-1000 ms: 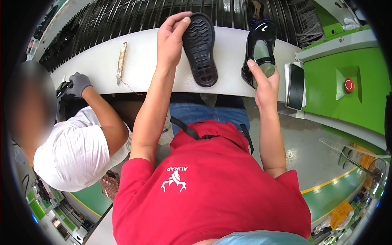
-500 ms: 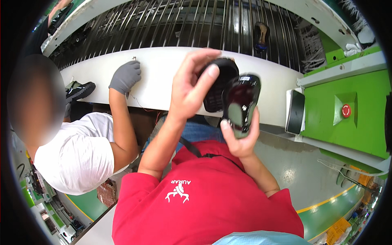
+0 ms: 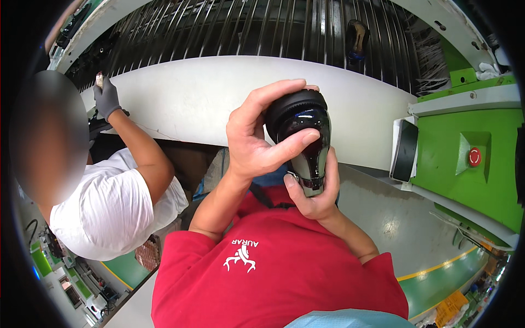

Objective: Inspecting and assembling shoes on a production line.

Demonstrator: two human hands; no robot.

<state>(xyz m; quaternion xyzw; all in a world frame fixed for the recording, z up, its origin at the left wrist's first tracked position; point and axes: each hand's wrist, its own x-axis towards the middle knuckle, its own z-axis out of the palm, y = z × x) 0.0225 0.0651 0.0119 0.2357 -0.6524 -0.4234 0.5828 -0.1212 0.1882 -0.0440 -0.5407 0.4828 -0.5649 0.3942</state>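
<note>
A glossy black shoe (image 3: pixel 305 127) stands heel toward me, held in front of my chest over the near edge of the white bench. Its toe sits against a matte black sole (image 3: pixel 290 102) with a ribbed edge. My left hand (image 3: pixel 260 134) is closed around the toe end, fingers over the sole and thumb across the top of the shoe. From below, my right hand (image 3: pixel 318 198) grips the heel, thumb on one side and fingers on the other. How the sole meets the heel is hidden.
A co-worker's gloved hand (image 3: pixel 107 98) holds a small pale-tipped item at left, near a dark shoe (image 3: pixel 99 124). Metal rollers (image 3: pixel 246 33) carrying another shoe (image 3: pixel 357 41) lie beyond the white bench (image 3: pixel 191 82). At right stand a black phone-like slab (image 3: pixel 406 150) and a green machine (image 3: pixel 448 164) with a red button (image 3: pixel 474 157).
The sole and shoe, side by side before, are now together, the sole against the toe. My left thumb has moved onto the shoe. The co-worker's gloved hand has moved left.
</note>
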